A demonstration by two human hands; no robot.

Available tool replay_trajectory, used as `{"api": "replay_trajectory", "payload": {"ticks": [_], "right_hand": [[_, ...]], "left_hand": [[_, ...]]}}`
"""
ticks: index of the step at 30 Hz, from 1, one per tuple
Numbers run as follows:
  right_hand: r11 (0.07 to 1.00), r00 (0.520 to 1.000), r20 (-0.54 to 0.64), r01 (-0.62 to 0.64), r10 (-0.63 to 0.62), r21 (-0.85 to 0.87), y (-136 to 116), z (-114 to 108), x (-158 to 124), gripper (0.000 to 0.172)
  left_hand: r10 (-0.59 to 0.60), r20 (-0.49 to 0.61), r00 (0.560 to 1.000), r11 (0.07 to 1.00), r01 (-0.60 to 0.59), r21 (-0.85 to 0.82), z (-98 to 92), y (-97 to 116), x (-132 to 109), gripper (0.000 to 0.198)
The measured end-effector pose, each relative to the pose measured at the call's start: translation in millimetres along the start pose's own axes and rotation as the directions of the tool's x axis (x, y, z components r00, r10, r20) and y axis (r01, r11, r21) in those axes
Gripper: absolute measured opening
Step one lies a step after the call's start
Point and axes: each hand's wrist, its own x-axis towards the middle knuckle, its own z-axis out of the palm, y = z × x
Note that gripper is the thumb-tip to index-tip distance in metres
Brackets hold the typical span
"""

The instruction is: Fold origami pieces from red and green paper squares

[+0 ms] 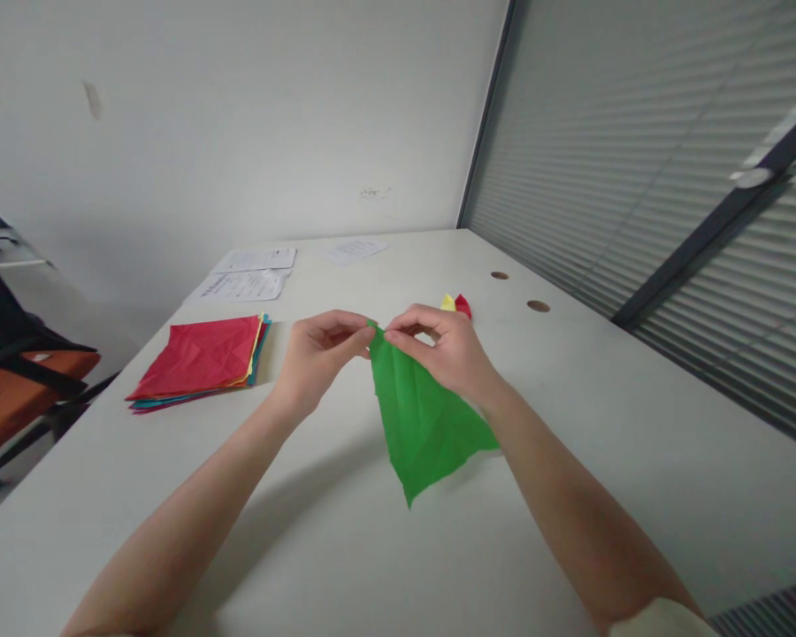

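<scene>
A sheet of green tissue paper [417, 407] hangs from my two hands above the white table, its lower corner pointing down toward me. My left hand [322, 354] pinches the sheet's top left corner between thumb and fingers. Close beside it, my right hand [441, 345] pinches the upper edge and covers part of the sheet's right side. Behind my right hand lie a small yellow piece [448, 303] and a small red piece [463, 306], both partly hidden. To the left of my hands rests a stack of coloured tissue paper [205, 354], red on top.
Printed papers [245, 283] lie at the table's back left, with another sheet [355, 251] at the back middle. Two round holes [538, 306] pierce the white table [610, 416] near the blinds [637, 177]. An orange chair [26, 389] stands off the left edge.
</scene>
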Motion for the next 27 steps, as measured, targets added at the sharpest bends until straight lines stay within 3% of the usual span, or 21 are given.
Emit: {"api": "replay_trajectory", "payload": {"ticks": [11,27], "right_hand": [[0.995,0.997,-0.034,-0.073,0.075,0.069,5,9,-4,0.022],[0.991,0.995,-0.057,-0.079,0.086,0.105,12,15,-3,0.023]], "left_hand": [[0.046,-0.016,0.999,0.998,-0.045,0.036,-1.0,-2,-1,0.02],[0.097,-0.057,0.994,0.993,-0.093,0.071,1.2,-9,2,0.026]]}}
